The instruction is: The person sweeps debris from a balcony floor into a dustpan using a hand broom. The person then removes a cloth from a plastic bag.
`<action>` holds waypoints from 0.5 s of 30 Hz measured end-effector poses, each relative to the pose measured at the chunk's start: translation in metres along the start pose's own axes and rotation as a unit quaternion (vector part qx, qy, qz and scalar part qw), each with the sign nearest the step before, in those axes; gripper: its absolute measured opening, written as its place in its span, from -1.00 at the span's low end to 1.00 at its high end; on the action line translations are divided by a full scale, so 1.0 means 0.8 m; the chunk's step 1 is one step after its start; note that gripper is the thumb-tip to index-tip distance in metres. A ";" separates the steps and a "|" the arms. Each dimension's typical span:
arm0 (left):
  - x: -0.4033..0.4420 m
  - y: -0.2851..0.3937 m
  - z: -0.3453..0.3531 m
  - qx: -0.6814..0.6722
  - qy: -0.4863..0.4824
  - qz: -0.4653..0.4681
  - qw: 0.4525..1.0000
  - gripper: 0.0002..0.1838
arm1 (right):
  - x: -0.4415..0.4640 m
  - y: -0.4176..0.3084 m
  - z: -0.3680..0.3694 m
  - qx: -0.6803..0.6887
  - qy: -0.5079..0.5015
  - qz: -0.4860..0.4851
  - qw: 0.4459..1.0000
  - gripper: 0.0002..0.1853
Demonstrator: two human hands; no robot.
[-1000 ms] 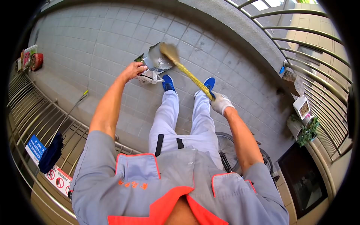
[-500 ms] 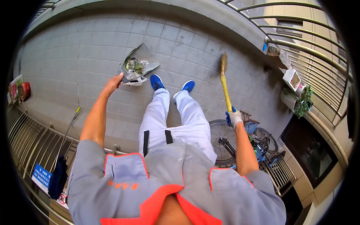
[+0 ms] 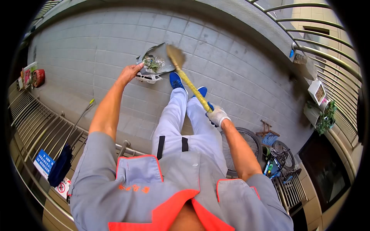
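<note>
My bare left hand [image 3: 133, 73] is closed on the left side of a grey dustpan [image 3: 166, 67]. Green leaves and pale litter [image 3: 153, 63] lie inside the pan, and a white perforated piece [image 3: 148, 78] shows at its lower edge. In a white-and-blue work glove, my right hand [image 3: 217, 115] grips the yellow-wrapped handle of a broom [image 3: 190, 84]. The broom's brown head [image 3: 176, 56], blurred by motion, is at the right edge of the dustpan, just beyond my blue left shoe [image 3: 175, 80]. Whether its bristles touch the pan I cannot tell.
Grey tiles [image 3: 127, 38] cover the floor, bounded by a low wall [image 3: 227, 17]. A bicycle [image 3: 246, 148] stands at lower right. Potted plants [image 3: 325, 117] line the right railing. A red pot [image 3: 38, 78] is at far left, and a blue sign [image 3: 44, 162] hangs on the left railing.
My right hand has swung the broom leftward, bringing its head from the open floor on the right to the dustpan. The dustpan in my left hand appears slightly further right in view.
</note>
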State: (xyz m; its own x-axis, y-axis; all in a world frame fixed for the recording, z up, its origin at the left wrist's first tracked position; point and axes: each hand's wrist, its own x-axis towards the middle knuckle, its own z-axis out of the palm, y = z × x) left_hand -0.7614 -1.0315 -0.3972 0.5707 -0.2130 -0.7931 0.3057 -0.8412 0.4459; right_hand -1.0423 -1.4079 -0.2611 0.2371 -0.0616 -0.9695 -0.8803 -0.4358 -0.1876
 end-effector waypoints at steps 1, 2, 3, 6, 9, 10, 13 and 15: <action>-0.003 0.000 0.000 -0.001 0.010 0.000 1.000 -0.22 | -0.007 -0.006 -0.004 -0.001 0.001 -0.005 1.000 -0.45; -0.008 -0.002 0.002 -0.002 0.018 -0.003 1.000 -0.23 | -0.020 -0.007 -0.004 -0.001 -0.003 -0.018 1.000 -0.57; -0.007 -0.010 0.002 -0.005 0.020 -0.005 1.000 -0.23 | -0.038 -0.010 -0.004 -0.004 -0.008 -0.030 1.000 -0.67; -0.006 -0.029 0.006 -0.040 0.008 -0.009 0.999 -0.24 | -0.053 0.044 -0.008 -0.074 0.072 -0.087 0.991 -0.52; -0.021 -0.035 0.003 -0.109 0.005 0.022 0.994 -0.25 | -0.080 0.042 -0.046 -0.110 0.143 -0.136 0.974 -0.42; -0.016 -0.054 0.005 -0.102 0.017 0.016 0.995 -0.25 | -0.085 0.027 -0.060 -0.098 0.130 -0.098 0.982 -0.38; -0.007 -0.098 0.014 -0.109 0.021 -0.005 0.994 -0.24 | -0.045 -0.010 -0.080 -0.129 0.158 -0.046 0.978 -0.40; -0.017 -0.093 0.025 -0.160 0.048 -0.002 0.986 -0.24 | 0.001 -0.052 -0.082 -0.183 0.179 -0.057 0.965 -0.42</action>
State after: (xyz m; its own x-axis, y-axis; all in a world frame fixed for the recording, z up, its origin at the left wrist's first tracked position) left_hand -0.8073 -0.9764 -0.4279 0.6338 -0.1500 -0.7588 0.5236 -0.6389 0.5637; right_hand -0.9787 -1.4491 -0.2440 0.5090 -0.2715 -0.8168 -0.6509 -0.7424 -0.1588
